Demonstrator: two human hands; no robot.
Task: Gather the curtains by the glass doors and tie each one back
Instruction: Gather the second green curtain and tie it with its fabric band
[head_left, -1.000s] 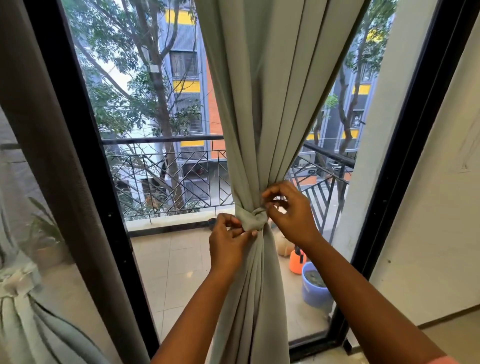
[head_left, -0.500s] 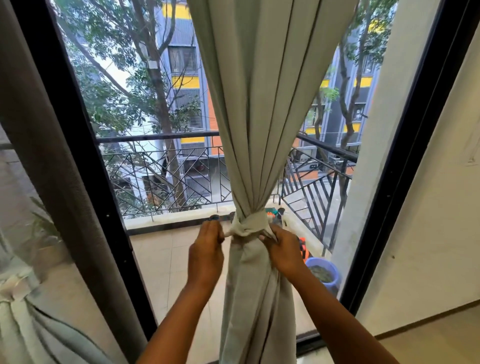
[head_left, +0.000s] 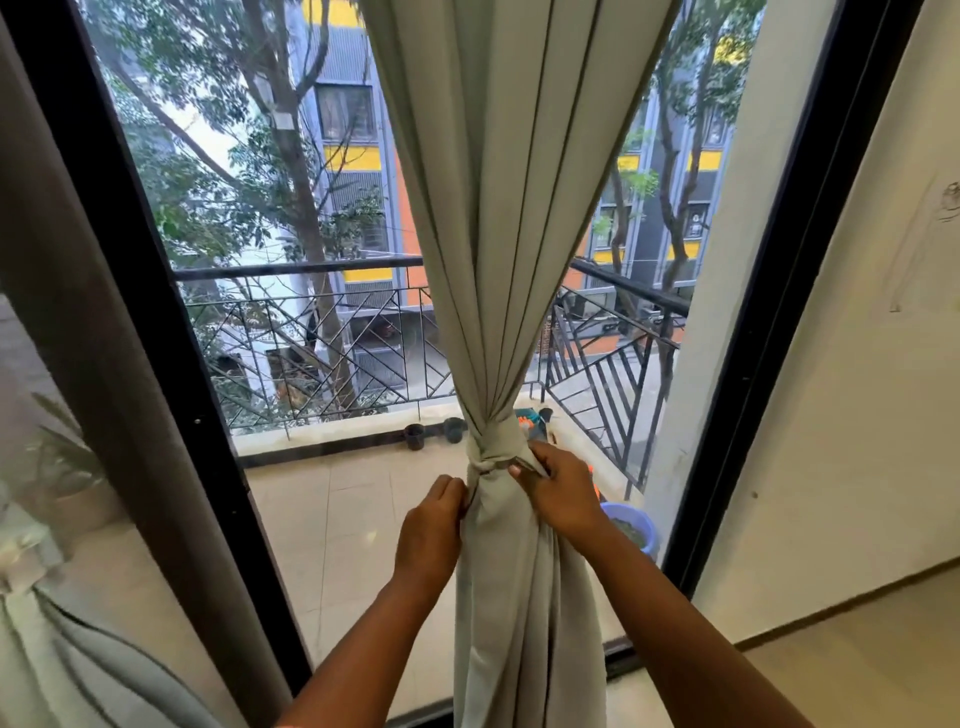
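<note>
Two hands work a pale green curtain (head_left: 519, 208) hanging mid-pane between black door frames (head_left: 171, 374), clear glass either side. Left hand (head_left: 428, 530) pinches a fold below the knot (head_left: 493, 452); right hand (head_left: 561, 493) grips cloth at the knot.

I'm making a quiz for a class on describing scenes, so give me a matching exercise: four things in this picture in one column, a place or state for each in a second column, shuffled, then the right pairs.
Things
1. curtain
2. blue tub
3. left hand
4. right hand

Places or states
A. on the balcony floor, by the right door frame
B. gathered and cinched by a knotted band
C. pinching the fabric's left edge below the knot
D. gripping the tie at the knot's right side

Pairs: 1-B, 2-A, 3-C, 4-D
</note>
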